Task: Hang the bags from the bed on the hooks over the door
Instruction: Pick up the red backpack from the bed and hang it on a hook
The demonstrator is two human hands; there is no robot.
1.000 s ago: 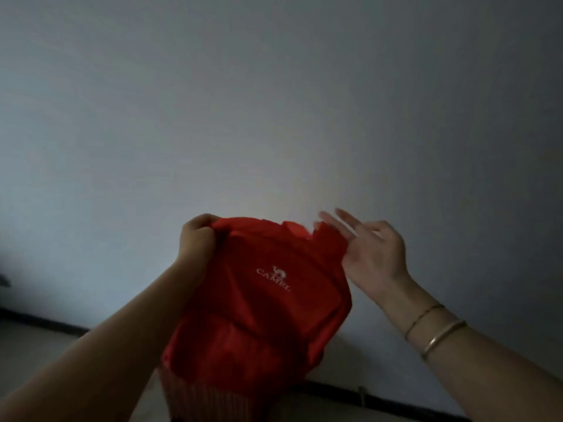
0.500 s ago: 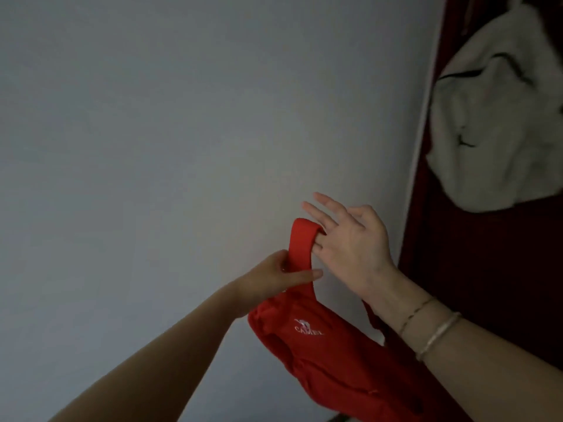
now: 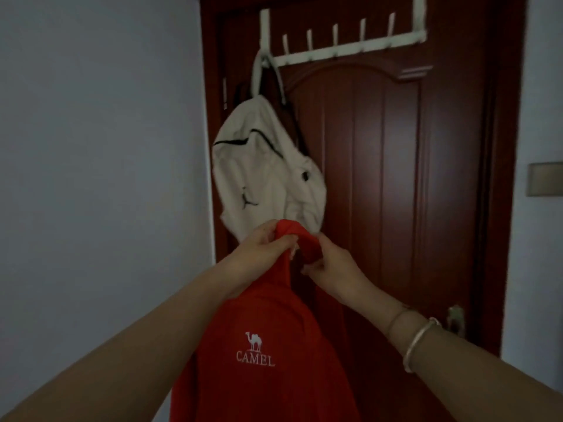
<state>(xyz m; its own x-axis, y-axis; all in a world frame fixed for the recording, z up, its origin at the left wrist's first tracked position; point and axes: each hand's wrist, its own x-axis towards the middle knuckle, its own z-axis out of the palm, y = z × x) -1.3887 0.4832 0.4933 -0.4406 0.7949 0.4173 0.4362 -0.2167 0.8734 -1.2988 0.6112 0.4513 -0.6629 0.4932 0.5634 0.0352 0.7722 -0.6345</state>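
Observation:
A red bag (image 3: 259, 354) with a white camel logo hangs down in front of me, held by its top loop. My left hand (image 3: 262, 251) pinches the loop's left side and my right hand (image 3: 330, 271) grips its right side, both well below the hooks. A white hook rack (image 3: 350, 48) sits over the top of the dark red door (image 3: 396, 184). A white backpack (image 3: 265, 172) hangs from the rack's leftmost hook. The other hooks, to its right, are bare.
A pale wall (image 3: 100, 178) runs along the left of the door. The door handle (image 3: 455, 318) is at the lower right. A switch plate (image 3: 545, 179) is on the wall right of the door frame.
The view has swung right from the bare wall to face the door. Both hands have closed on the red bag's loop and lifted it in front of the white backpack.

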